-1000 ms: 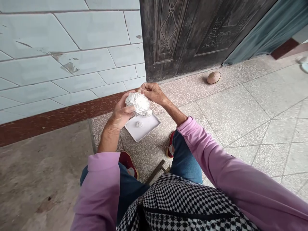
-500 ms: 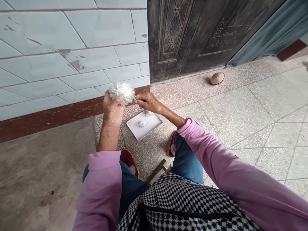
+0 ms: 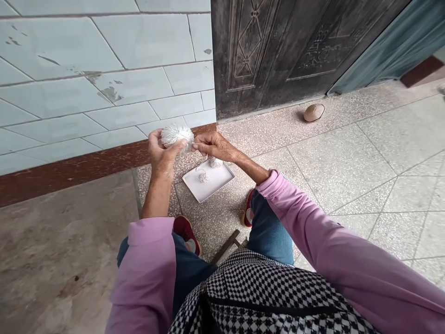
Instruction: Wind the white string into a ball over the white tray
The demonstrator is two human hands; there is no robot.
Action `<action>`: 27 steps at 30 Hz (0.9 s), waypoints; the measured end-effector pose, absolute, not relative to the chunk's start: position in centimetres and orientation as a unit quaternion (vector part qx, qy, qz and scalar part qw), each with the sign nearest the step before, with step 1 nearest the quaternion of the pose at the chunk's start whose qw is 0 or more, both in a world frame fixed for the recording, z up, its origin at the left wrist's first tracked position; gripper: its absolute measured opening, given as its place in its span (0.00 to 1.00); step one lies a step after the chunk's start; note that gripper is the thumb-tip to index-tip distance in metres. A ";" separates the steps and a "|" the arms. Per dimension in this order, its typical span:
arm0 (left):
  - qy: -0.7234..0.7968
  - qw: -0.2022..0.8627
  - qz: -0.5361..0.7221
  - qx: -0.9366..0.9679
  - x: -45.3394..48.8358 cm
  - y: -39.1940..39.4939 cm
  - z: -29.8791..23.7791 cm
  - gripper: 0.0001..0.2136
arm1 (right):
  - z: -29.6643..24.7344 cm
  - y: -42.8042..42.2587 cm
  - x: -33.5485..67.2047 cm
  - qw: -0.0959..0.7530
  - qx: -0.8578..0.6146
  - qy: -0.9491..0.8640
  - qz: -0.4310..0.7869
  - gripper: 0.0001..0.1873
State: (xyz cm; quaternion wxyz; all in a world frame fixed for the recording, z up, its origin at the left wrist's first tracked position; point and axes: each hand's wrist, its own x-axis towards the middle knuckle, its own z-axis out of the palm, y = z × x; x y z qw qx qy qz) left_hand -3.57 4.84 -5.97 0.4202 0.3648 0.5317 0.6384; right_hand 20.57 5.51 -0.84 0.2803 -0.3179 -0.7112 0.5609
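Pompom (image 3: 177,134): white, round, bristly, with fine spiky strands all over. It is held up in front of the tiled wall (image 3: 104,69), above the floor (image 3: 330,162). I read the left hand (image 3: 162,157) as closed around its underside, thumb against the front. The right hand (image 3: 213,146) is pinched on its right edge. Any thread there is too fine to make out. Below is a white tray (image 3: 217,180) on the floor holding two small tufts (image 3: 203,176), the farther one partly hidden by the right hand.

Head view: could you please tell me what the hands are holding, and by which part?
The left hand cups a white spiky ball from below, thumb on its front; the right hand pinches at its lower right edge.
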 end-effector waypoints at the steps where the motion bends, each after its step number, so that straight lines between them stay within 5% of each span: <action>1: 0.541 0.410 0.635 0.369 -3.2 4.7 -5.7 0.52 | -0.9 5.8 20.8 0.288 -0.314 -0.706 0.565 0.21; 15: 0.499 0.367 0.601 0.505 -2.9 3.0 -5.4 0.41 | -0.9 6.4 22.1 0.298 -0.302 -0.746 0.514 0.21; 27: 0.410 0.613 0.460 0.495 -1.3 0.3 -1.6 0.39 | -0.6 7.3 22.3 0.365 -0.335 -0.668 0.554 0.32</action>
